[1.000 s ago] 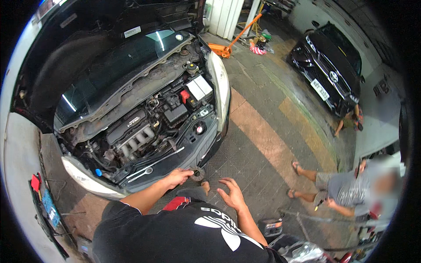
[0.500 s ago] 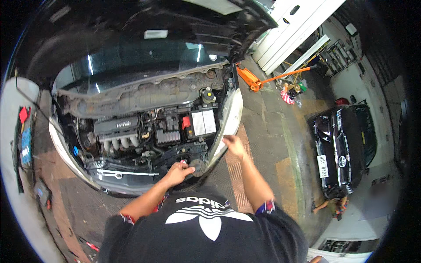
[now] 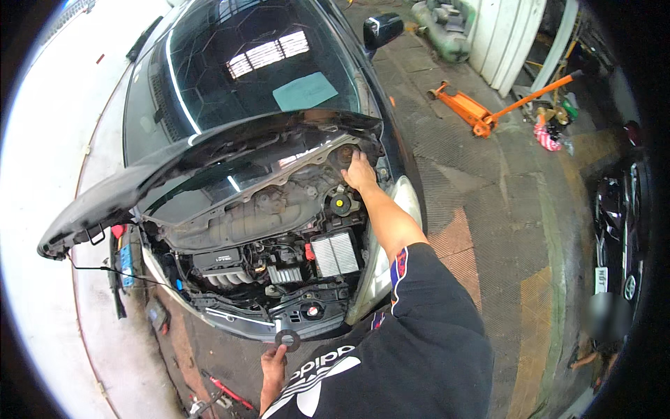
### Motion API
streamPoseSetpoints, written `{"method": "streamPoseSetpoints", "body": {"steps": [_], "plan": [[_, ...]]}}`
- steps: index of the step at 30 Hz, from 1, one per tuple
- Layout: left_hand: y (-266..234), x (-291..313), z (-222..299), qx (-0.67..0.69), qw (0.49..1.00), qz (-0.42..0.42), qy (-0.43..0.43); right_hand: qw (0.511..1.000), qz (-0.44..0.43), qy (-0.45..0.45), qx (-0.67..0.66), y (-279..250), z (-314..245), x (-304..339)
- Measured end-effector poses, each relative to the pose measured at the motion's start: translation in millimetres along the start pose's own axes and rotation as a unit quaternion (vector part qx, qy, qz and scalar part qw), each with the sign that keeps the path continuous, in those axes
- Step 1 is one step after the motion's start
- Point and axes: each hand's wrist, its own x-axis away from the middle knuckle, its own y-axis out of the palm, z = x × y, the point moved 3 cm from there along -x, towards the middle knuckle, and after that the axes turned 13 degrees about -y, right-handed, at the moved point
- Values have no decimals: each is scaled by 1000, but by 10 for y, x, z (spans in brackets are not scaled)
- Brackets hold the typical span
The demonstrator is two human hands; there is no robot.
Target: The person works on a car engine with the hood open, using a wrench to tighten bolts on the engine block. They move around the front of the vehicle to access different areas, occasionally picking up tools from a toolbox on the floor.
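Note:
Between the fingertips of my left hand (image 3: 273, 364) is a flat dark ring (image 3: 287, 340) with a round hole, held just in front of the car's front edge. My right hand (image 3: 359, 172) reaches deep into the engine bay at the far right corner. Its fingers are extended, with the thumb apart, at a rusty round strut mount (image 3: 345, 153) below the windscreen; whether the fingertips touch it is hard to see. A yellow-marked reservoir cap (image 3: 340, 203) sits just nearer than that hand. Behind the ring lies a silver spanner (image 3: 241, 319) on the front panel.
The raised bonnet (image 3: 160, 164) arches over the engine (image 3: 220, 264). A battery (image 3: 335, 254) with a pale top has a red terminal cover. An orange floor jack (image 3: 464, 110) stands right of the car. Tools with red handles (image 3: 230, 390) lie at lower left; another dark car (image 3: 618, 237) stands far right.
My right hand has moved from above the headlight to the far corner of the engine bay. My left hand has drawn back toward me with the ring. The whole view has shifted.

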Motion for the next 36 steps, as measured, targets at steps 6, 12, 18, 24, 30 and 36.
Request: {"method": "streamPoseSetpoints", "body": {"steps": [6,12,18,24,30,36], "plan": [[86,369,-100,111,988,87,-61,999,8,16,35,146,183,-403],[336,510,-152,80,987,98,-96,997,49,19,-64,200,303,-437],[373,488,-101,74,984,134,-95,996,68,25,-42,203,276,-462],[406,491,-68,85,984,125,-92,998,58,10,-31,243,304,-471],[379,580,-103,102,980,145,-92,997,76,17,24,242,242,-470],[453,630,-323,88,981,134,-108,996,77,38,31,153,167,-418]]}}
